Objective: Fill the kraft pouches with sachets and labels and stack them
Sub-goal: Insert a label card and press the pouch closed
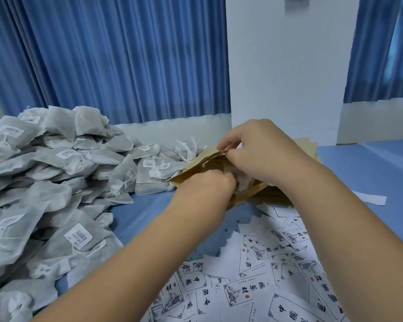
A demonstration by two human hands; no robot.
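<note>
Pouch: brown kraft paper pouch (196, 169), mid blue bench (370, 168), 12 o'clock of forearms, mouth open.
R grip: right hand (258, 147) pinches pouch's top lip.
L grip: left hand (209, 184) clasps grey mesh sachet (244, 182), half inside the pouch.
Progress: early, I judge. Sachet heap (56, 182) at 9 and printed white labels (277, 275) at 5 look mostly unused; no filled stack seen.

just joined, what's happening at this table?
A person is filling a brown kraft paper pouch. The right hand pinches its mouth open while the left hand pushes a whitish mesh sachet inside. A heap of grey-white mesh sachets lies to the left, printed white paper labels nearer, on the blue table.
</note>
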